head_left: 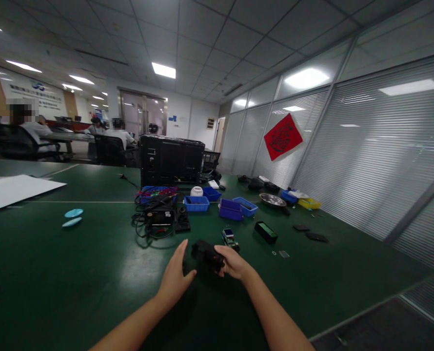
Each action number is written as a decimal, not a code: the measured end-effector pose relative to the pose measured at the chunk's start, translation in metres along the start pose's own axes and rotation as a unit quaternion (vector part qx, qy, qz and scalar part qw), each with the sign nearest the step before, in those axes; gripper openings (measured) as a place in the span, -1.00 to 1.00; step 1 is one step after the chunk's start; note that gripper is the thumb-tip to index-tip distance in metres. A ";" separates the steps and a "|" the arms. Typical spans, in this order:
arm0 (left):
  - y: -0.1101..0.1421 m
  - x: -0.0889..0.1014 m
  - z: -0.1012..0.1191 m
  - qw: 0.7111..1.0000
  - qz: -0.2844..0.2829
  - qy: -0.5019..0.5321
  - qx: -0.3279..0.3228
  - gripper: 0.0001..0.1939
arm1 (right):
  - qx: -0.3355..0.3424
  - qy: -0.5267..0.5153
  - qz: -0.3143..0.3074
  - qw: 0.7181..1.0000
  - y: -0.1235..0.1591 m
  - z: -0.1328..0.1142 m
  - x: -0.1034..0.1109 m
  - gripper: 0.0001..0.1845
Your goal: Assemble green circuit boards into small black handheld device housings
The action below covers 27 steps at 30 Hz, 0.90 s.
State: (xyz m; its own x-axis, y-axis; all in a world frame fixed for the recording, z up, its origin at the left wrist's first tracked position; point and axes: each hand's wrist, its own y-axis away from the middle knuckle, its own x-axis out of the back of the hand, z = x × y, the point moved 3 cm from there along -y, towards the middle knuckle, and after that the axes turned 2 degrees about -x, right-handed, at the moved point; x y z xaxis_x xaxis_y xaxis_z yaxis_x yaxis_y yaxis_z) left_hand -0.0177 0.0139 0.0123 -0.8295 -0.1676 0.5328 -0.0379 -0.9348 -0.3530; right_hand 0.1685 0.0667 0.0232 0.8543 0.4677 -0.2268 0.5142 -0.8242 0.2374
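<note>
My right hand [232, 262] grips the right end of a black box-shaped device [207, 254], held over the green table; blur hides its details. To its left, my left hand [176, 271] is apart from the device, thumb and fingers spread, holding nothing. Just beyond the device lies a small green circuit board with a screen [230, 239]. Farther right sits a black case with a green panel [266, 232]. A small ring [274, 253] and a clear flat piece [284, 254] rest near that case.
Ahead stand a black soldering station with cables [159, 217], several blue bins [196, 204] and a large black monitor-like box [171, 160]. A metal dish [272, 199] and a yellow bin [309, 203] are at right. Two light-blue pieces [73, 213] lie left. People sit in the background.
</note>
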 end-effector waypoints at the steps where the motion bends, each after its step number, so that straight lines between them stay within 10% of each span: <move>1: -0.001 0.002 0.002 0.999 0.008 -0.010 -0.030 -0.18 | -0.026 0.016 -0.025 0.999 0.000 0.004 -0.004 -0.62; 5: -0.002 0.004 0.008 0.994 -0.049 -0.016 -0.100 -0.36 | -0.074 0.116 -0.039 0.990 0.002 0.010 -0.012 -0.56; 8: -0.002 0.004 0.009 0.993 -0.073 -0.012 -0.088 -0.47 | 0.014 0.262 0.056 0.963 0.003 -0.001 -0.008 -0.54; 13: -0.002 0.003 0.003 0.996 -0.062 -0.052 -0.029 -0.48 | 0.225 0.461 0.344 0.786 0.020 -0.035 0.010 -0.63; 18: -0.003 0.003 0.000 0.996 -0.054 -0.065 -0.012 -0.35 | 0.214 0.539 0.470 0.665 0.026 -0.041 0.036 -0.64; 22: -0.002 0.004 0.002 0.995 -0.069 -0.071 -0.008 -0.38 | 0.118 0.570 0.449 0.678 0.012 -0.025 0.051 -0.39; 27: -0.003 0.005 0.001 0.995 -0.074 -0.066 -0.009 -0.44 | 0.116 0.482 0.418 0.762 -0.001 -0.016 0.062 -0.54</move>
State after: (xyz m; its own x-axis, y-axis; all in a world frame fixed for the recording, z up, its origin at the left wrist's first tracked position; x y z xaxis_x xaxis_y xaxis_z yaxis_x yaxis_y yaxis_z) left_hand -0.0212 0.0149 0.0171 -0.7336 -0.0685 0.6762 -0.1659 -0.9468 -0.2759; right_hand 0.2221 0.1013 0.0246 0.5924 -0.3252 0.7370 -0.1713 -0.9448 -0.2792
